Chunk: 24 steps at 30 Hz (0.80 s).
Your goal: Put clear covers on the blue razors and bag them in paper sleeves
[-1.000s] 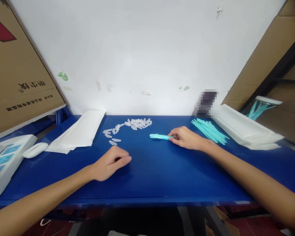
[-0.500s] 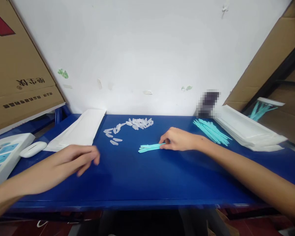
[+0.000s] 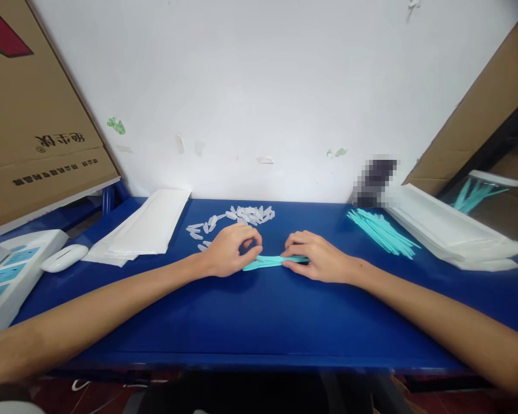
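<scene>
A small bundle of thin turquoise sticks (image 3: 270,261) lies crosswise on the blue table, between my two hands. My right hand (image 3: 317,256) has thumb and fingers closed around its right part. At the bundle's left end, my left hand (image 3: 233,250) is curled with thumb and index finger pinched at the sticks; part of that end is hidden behind the hand. Behind my left hand, small translucent white oval pieces (image 3: 250,215) lie in a loose heap, with several strewn leftward. A larger pile of turquoise sticks (image 3: 382,232) lies to the right.
White flat packets (image 3: 151,221) lie at left, near a white oval case (image 3: 64,258) and a power strip (image 3: 26,270). More white packets (image 3: 453,230) lie at right, beside a clear bag of turquoise sticks (image 3: 479,192). Cardboard (image 3: 47,103) and a white wall (image 3: 259,98) border the table (image 3: 250,322).
My left hand has moved right, from beside the white packets to the left end of the turquoise bundle. My right hand stays at the bundle, its fingers now further around it.
</scene>
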Each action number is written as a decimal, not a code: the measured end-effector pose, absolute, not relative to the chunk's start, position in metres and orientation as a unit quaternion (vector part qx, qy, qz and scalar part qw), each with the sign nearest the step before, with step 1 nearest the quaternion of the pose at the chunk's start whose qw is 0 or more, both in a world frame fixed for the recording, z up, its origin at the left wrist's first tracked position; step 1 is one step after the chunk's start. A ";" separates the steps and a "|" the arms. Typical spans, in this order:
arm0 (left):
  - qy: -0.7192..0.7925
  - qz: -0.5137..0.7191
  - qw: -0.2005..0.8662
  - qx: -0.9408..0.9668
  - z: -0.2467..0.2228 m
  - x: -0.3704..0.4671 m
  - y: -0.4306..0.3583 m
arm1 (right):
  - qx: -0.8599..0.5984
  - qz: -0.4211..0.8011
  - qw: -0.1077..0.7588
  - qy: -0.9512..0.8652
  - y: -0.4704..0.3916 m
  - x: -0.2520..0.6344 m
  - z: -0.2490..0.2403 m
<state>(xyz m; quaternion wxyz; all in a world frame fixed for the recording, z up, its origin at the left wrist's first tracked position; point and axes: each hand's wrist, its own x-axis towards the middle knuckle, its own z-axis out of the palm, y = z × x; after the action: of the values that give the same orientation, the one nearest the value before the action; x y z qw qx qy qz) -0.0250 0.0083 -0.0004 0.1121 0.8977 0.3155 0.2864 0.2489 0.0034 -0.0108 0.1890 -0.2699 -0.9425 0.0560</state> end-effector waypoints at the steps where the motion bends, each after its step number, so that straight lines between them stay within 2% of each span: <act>1: 0.296 0.291 0.076 0.907 -0.003 -0.026 0.006 | -0.269 0.069 0.195 -0.941 0.004 0.250 -0.012; 4: 0.260 0.283 0.015 0.923 -0.007 -0.028 0.000 | -0.273 0.115 0.215 -0.931 0.005 0.252 -0.016; 9: 0.244 0.225 0.029 0.943 -0.009 -0.025 -0.001 | -0.290 0.164 0.232 -0.914 0.007 0.253 -0.018; 18: 0.279 0.181 0.048 0.942 -0.009 -0.025 0.002 | -0.317 0.097 0.240 -0.912 0.003 0.253 -0.021; 24: 0.293 0.160 0.046 0.942 -0.009 -0.026 0.002 | -0.385 0.056 0.181 -0.903 0.002 0.253 0.001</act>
<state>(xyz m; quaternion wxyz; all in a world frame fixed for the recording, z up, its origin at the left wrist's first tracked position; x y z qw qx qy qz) -0.0264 0.0022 -0.0093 0.0457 0.9416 0.2926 0.1600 0.2535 0.0019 0.0012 0.1809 -0.3851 -0.9032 0.0564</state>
